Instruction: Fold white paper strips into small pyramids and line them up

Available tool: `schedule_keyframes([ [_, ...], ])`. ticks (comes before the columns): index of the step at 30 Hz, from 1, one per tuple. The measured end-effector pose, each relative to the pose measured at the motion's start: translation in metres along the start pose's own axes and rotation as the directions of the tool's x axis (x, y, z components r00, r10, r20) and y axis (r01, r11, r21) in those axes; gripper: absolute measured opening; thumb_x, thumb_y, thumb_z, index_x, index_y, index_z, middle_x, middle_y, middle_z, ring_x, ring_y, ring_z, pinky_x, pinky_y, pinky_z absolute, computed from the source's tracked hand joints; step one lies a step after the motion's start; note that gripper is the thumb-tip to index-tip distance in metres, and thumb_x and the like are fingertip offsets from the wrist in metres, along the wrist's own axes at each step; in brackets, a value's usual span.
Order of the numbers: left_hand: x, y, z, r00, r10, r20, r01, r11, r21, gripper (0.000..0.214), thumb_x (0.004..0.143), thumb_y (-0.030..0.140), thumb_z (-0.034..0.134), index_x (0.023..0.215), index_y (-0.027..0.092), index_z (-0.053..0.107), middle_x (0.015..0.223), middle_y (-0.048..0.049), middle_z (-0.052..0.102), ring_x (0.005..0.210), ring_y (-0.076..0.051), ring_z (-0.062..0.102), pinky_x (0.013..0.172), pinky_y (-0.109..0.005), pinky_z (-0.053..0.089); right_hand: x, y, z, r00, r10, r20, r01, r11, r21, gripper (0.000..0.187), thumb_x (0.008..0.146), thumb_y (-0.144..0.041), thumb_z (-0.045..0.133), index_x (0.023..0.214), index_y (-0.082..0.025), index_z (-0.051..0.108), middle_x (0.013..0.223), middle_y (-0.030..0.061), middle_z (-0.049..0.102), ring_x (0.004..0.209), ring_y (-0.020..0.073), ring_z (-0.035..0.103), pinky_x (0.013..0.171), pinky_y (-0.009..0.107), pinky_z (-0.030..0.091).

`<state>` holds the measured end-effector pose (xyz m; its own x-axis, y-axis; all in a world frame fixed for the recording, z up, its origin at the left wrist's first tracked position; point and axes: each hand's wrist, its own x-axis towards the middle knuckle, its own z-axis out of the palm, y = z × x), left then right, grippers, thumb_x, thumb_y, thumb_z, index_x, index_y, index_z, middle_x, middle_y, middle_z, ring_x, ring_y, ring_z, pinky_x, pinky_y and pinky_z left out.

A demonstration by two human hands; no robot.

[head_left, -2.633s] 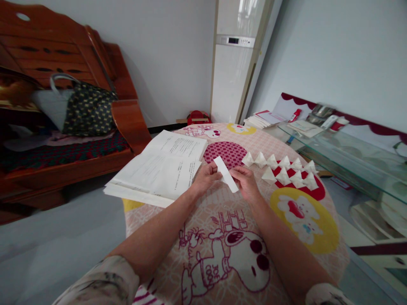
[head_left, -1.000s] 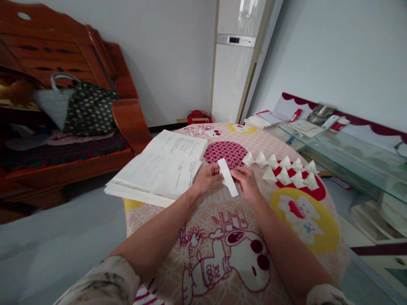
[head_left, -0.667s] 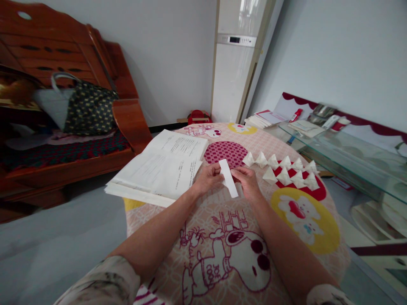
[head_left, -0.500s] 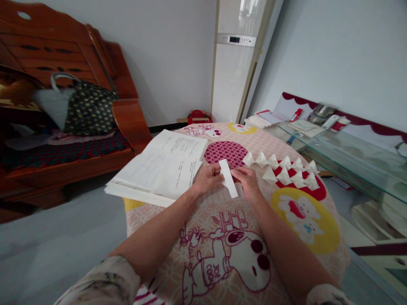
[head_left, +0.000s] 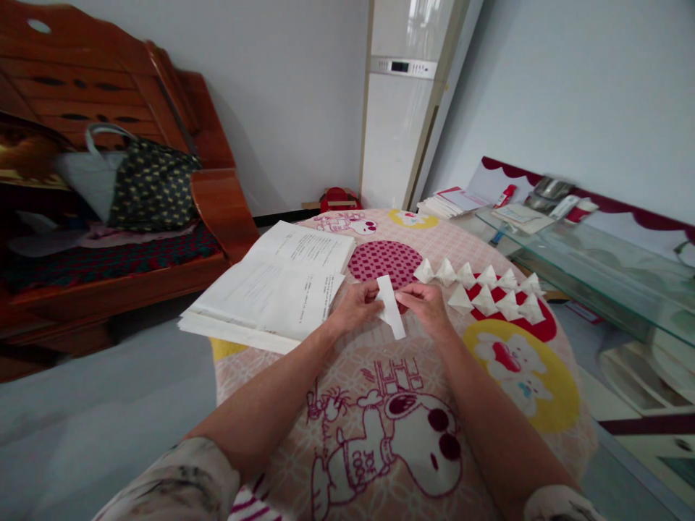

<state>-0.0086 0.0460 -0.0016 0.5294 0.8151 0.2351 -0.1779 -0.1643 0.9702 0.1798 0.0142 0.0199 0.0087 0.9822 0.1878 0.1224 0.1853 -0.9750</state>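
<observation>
A folded strip of white paper (head_left: 392,310) stands tilted above the middle of the table, its long side running away from me. My left hand (head_left: 355,307) is closed on its left side, with the fingertips partly hidden behind the paper. From the right, my right hand (head_left: 426,302) pinches at the strip's right edge with thumb and forefinger. Small white folded paper pieces (head_left: 487,300), pointed on top, stand in two rows to the right of my right hand. An open book (head_left: 271,289) with printed pages lies left of my left hand.
A patterned cloth (head_left: 374,383) covers the round table. At the right stands a glass-topped stand (head_left: 597,253) with a cup and a metal bowl; stacked papers (head_left: 456,202) lie near it. A wooden bench (head_left: 217,195) holding bags is on the left, a tall white cabinet unit (head_left: 396,123) behind.
My right hand has shifted slightly to the right, its fingers now at the strip's edge. The left hand and the strip have barely moved.
</observation>
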Motion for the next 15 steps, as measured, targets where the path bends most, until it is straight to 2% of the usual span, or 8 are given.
schedule_keyframes([
  [8, 0.0005, 0.0017, 0.0011, 1.0, 0.006, -0.002, -0.006, 0.996, 0.092, 0.024, 0.073, 0.019, 0.072, 0.095, 0.01, 0.071, 0.084, -0.005, 0.071, 0.078, -0.017, 0.065, 0.069, -0.025, 0.05, 0.0017, 0.0006, -0.0019, 1.0, -0.009, 0.02, 0.009, 1.0, 0.014, 0.018, 0.064, -0.034, 0.076, 0.07, -0.019, 0.07, 0.065, 0.0012, 0.07, 0.056, 0.0155, 0.062, 0.055, 0.028, 0.054],
  [11, 0.0015, -0.0003, 0.0012, 1.0, 0.023, 0.012, -0.024, 0.995, 0.1, 0.022, 0.072, 0.019, 0.069, 0.093, 0.011, 0.071, 0.085, -0.0041, 0.07, 0.078, -0.016, 0.063, 0.066, -0.023, 0.048, 0.0034, 0.0003, -0.0022, 0.997, -0.075, 0.013, 0.075, 0.997, -0.031, 0.017, 0.063, -0.031, 0.074, 0.072, -0.02, 0.067, 0.065, 0.0005, 0.068, 0.056, 0.0146, 0.06, 0.053, 0.026, 0.05],
  [15, 0.0014, -0.0008, 0.0019, 1.0, -0.01, 0.004, 0.01, 0.993, 0.118, 0.022, 0.072, 0.02, 0.068, 0.092, 0.013, 0.07, 0.083, -0.0026, 0.069, 0.077, -0.015, 0.063, 0.065, -0.022, 0.047, 0.0033, -0.0019, -0.0038, 0.979, -0.2, 0.027, 0.202, 0.96, -0.195, 0.011, 0.066, -0.028, 0.068, 0.072, -0.02, 0.062, 0.062, -0.0013, 0.064, 0.055, 0.0135, 0.057, 0.052, 0.024, 0.044],
])
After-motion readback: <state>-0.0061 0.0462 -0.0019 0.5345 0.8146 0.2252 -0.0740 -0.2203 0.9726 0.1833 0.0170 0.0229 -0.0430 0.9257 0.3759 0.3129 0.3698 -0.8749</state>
